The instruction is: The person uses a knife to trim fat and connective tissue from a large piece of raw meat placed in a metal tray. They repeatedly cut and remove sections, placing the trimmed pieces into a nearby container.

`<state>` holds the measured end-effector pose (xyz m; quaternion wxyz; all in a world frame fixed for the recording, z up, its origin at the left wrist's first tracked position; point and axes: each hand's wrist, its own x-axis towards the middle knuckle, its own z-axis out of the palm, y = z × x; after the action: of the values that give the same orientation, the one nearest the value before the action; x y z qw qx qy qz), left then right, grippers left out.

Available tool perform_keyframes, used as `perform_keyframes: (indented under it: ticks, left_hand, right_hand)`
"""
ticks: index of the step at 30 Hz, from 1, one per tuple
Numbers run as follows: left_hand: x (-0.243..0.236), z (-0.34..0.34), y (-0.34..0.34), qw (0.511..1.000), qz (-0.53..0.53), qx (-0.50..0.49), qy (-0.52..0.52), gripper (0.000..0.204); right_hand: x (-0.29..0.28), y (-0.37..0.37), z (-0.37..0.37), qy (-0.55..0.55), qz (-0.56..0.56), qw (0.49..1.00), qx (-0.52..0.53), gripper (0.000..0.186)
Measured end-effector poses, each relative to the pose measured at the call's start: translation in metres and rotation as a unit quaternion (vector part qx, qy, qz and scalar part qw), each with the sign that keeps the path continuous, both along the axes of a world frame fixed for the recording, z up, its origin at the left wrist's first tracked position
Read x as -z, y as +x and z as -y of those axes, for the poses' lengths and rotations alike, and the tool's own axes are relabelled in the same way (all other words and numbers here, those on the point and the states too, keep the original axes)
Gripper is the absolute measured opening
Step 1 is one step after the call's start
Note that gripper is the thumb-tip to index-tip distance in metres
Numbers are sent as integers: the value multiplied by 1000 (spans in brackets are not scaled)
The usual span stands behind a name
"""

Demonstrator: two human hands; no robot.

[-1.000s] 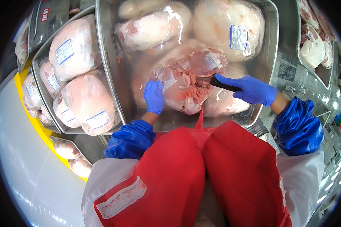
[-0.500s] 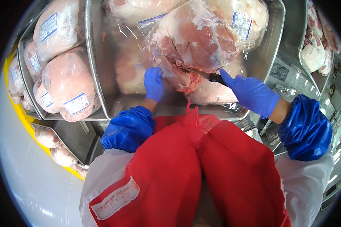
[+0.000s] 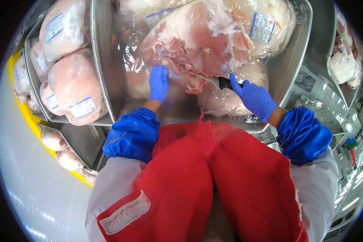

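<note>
A large unwrapped cut of raw meat (image 3: 205, 40), pink with white fat, lies on top of wrapped pieces in a metal tub. My left hand (image 3: 159, 84), in a blue glove, pinches a flap of meat (image 3: 172, 69) at its lower left edge. My right hand (image 3: 254, 97), also gloved in blue, is closed round the black handle of a knife (image 3: 212, 80). The knife points left, its blade lying along the underside of the cut beside the flap, with the tip partly hidden by meat. A ragged reddish end (image 3: 195, 85) hangs below the blade.
Wrapped, labelled meat pieces (image 3: 74, 88) fill a metal tub on the left, with more pieces (image 3: 68, 159) lower down. The working tub's metal rim (image 3: 296, 72) curves round the right side. Farther right, another container holds meat (image 3: 343, 62). A yellow stripe (image 3: 38, 141) edges the pale floor.
The knife and my right hand have shifted left, and more of the blade now shows. My left hand has risen slightly with the flap. The cut has turned a little.
</note>
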<state>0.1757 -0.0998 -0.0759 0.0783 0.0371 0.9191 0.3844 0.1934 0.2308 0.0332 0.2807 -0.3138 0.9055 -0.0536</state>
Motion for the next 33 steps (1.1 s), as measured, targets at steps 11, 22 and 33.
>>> perform_keyframes:
  ticks: [11, 22, 33]
  left_hand:
    - [1, 11, -5, 997, -16, 73, -30, 16]
    - [12, -4, -3, 994, 51, 42, -85, 17]
    - [-44, -19, -35, 982, -111, 144, -48, 15]
  right_hand:
    - [30, 7, -13, -35, -49, 998, 4, 56]
    - [33, 7, -18, -32, -7, 998, 48, 59]
    - [-48, 14, -22, -66, 125, 979, 148, 48]
